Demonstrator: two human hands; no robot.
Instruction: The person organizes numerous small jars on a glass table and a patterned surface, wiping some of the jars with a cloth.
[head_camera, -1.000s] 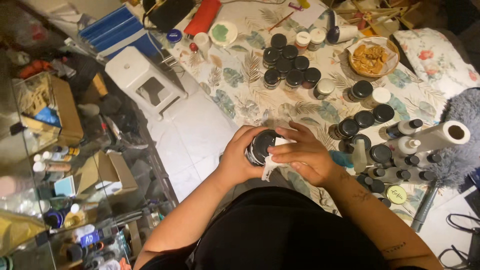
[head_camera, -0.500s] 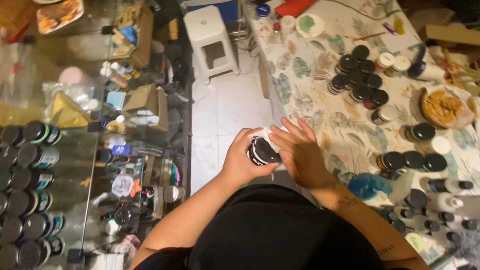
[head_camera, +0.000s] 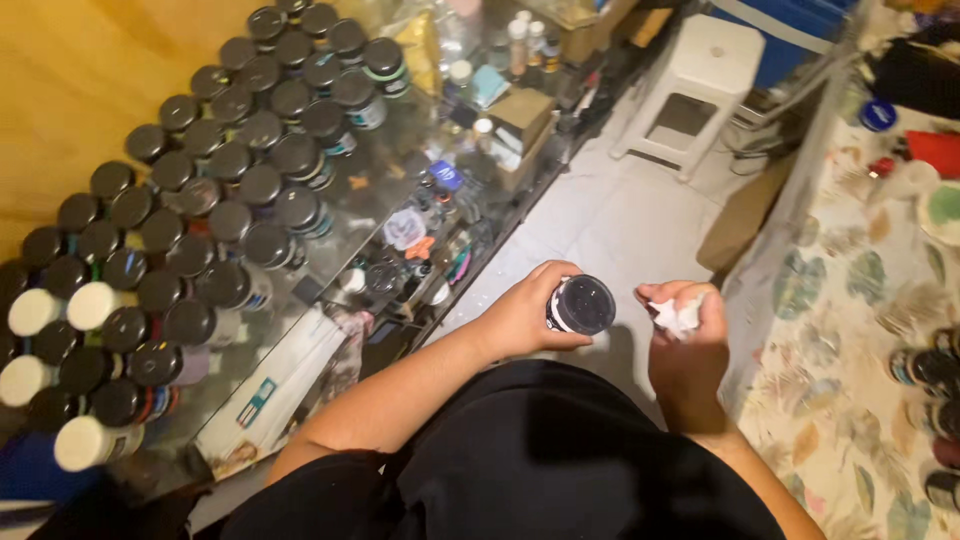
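Left hand (head_camera: 525, 318) grips a black-lidded jar (head_camera: 581, 305) above the pale tiled floor (head_camera: 610, 225). Right hand (head_camera: 685, 340), just beside, pinches a white wad (head_camera: 675, 317). Left: glass shelf (head_camera: 330, 200) carrying jar rows (head_camera: 200, 200). Right: leaf-patterned bench (head_camera: 840, 330). Beyond: white stool (head_camera: 690, 70).

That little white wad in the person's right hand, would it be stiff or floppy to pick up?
The white wad looks crumpled and pinched in the right hand, so it is probably soft, floppy and very light. It seems unlikely to roll. The left hand grips a dark-lidded jar, likely rigid.
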